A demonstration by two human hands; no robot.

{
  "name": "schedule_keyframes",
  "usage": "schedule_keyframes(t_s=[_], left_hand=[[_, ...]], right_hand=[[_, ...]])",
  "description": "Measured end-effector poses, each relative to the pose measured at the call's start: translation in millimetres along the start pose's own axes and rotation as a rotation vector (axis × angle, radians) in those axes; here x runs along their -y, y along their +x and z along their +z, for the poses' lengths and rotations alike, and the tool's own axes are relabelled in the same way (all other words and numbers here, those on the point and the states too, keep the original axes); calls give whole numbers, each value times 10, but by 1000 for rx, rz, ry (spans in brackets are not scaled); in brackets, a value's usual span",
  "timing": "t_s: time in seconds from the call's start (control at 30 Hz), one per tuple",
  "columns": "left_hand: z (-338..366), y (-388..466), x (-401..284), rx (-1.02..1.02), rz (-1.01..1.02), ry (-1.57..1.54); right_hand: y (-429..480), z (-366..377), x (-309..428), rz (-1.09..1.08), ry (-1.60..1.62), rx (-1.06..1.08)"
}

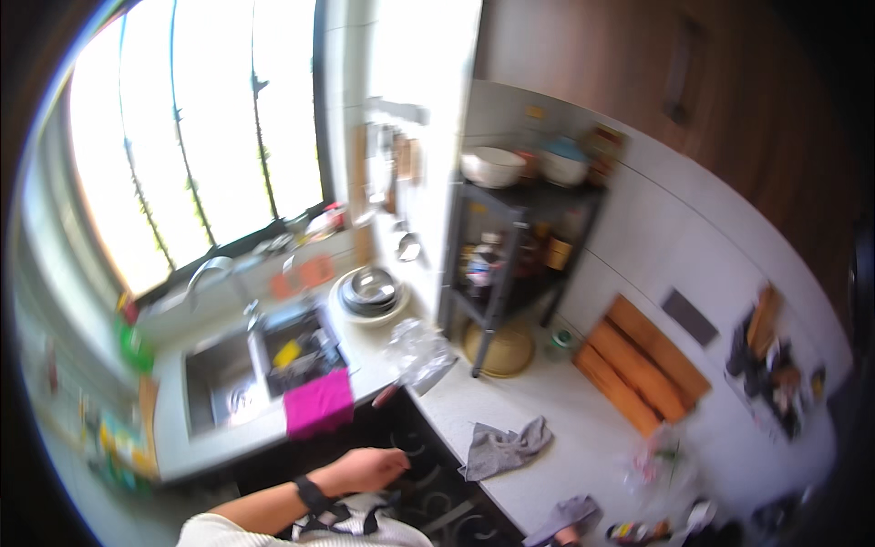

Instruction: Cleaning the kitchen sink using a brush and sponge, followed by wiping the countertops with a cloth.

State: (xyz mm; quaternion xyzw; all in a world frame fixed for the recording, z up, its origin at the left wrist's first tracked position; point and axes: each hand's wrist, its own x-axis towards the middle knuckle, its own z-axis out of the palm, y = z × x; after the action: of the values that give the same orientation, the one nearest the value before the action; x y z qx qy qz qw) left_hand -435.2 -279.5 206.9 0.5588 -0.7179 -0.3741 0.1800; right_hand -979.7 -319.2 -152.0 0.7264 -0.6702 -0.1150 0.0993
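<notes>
My left hand (369,470) hovers in front of my body near the counter's edge, fingers curled in, with nothing visible in it. A black band circles that wrist. At the bottom of the view, my right hand (566,536) holds a grey cloth (573,514) against the white countertop (454,403); the cloth and the frame's edge hide most of the hand. A second grey cloth (506,448) lies crumpled on the counter between my two hands, apart from both.
On the left is a double sink (222,383) with a pink cloth (319,403) over its front edge. Stacked bowls (369,294), a clear plastic bag (417,349) and a knife (387,394) lie beyond. A black shelf rack (489,301) and wooden boards (642,369) stand along the wall.
</notes>
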Motion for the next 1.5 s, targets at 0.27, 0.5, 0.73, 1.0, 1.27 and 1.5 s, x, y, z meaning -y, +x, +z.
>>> schedule_keyframes(t_s=[0.27,0.5,0.73,1.0,1.27,1.5], left_hand=[[82,-929,35,-482,-294,-195],[-274,-771,-60,-361,-77,-220],[-820,-1029,367,-340,-17,-221],[-1027,-1535,1333,-520,-174,-521],[-962,-2172,1603,-873,-406,-636],[-896,-2497,1238,-1241,-746,-368]], right_hand=[[38,-773,271,160,296,-53],[-141,-329,-142,-79,551,178],[-361,-934,-102,996,971,-591],[-341,-1754,2026,547,1498,-16],[765,-2414,3817,-76,1263,359],[1855,-2524,5026,-501,1285,689]])
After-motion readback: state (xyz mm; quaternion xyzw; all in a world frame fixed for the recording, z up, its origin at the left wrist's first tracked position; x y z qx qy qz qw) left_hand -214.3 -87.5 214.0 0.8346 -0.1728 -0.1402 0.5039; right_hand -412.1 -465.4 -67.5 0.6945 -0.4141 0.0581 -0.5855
